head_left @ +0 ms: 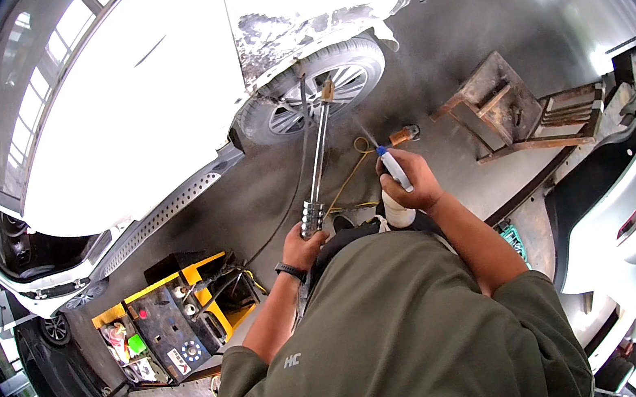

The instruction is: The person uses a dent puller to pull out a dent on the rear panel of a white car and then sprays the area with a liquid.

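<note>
My left hand (305, 247), with a dark band on the wrist, is closed round the lower end of a slide hammer (318, 157). Its long chrome rod slants up from a ribbed metal grip to a brass-coloured tip in front of the car wheel (318, 87). My right hand (412, 176) grips a white spray bottle (393, 169) by its head, and the blue nozzle points up and left. A thin mist leaves the nozzle toward the wheel. Above the tyre, the white car's panel (285, 35) has a scraped patch of dark and bare metal.
An orange power tool (405, 134) with a yellow cord lies on the floor. Beyond it is a worn wooden stool (497, 102) on its side. A yellow-and-black machine cart (177, 326) stands at left, a dark cable running from it. A white car bumper (623, 202) is at right.
</note>
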`<action>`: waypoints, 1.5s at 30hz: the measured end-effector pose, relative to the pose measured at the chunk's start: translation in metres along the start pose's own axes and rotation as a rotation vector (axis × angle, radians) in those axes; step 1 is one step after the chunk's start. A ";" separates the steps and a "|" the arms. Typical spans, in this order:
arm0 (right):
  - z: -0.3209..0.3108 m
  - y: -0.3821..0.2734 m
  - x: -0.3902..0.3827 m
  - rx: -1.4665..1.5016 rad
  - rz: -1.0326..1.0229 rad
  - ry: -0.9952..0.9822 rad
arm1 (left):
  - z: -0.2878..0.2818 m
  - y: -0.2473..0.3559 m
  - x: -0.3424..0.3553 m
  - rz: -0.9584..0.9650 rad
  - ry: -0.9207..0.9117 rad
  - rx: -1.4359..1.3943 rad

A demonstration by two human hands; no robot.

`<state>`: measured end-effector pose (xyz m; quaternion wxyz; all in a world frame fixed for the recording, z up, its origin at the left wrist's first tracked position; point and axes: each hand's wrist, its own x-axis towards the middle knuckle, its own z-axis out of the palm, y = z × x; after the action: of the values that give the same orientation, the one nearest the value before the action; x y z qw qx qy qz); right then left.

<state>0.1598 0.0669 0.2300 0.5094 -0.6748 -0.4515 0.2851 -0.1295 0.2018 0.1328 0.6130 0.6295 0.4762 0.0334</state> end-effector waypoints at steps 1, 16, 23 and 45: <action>-0.002 0.000 0.000 0.004 0.004 0.001 | 0.001 0.002 0.000 -0.007 0.004 0.017; -0.125 0.049 -0.030 -0.169 0.287 0.394 | 0.050 0.052 0.019 -0.151 0.018 0.057; -0.255 0.235 -0.051 -0.279 0.733 0.882 | 0.095 0.038 0.053 -0.031 0.063 0.241; -0.523 0.557 -0.008 -0.505 1.168 0.806 | 0.226 0.169 0.063 -0.559 0.074 0.251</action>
<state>0.7757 -0.2063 -0.1302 0.2309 -0.9529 0.1497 0.1277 0.1407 0.1090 0.1788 0.4980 0.5434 0.6534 -0.1725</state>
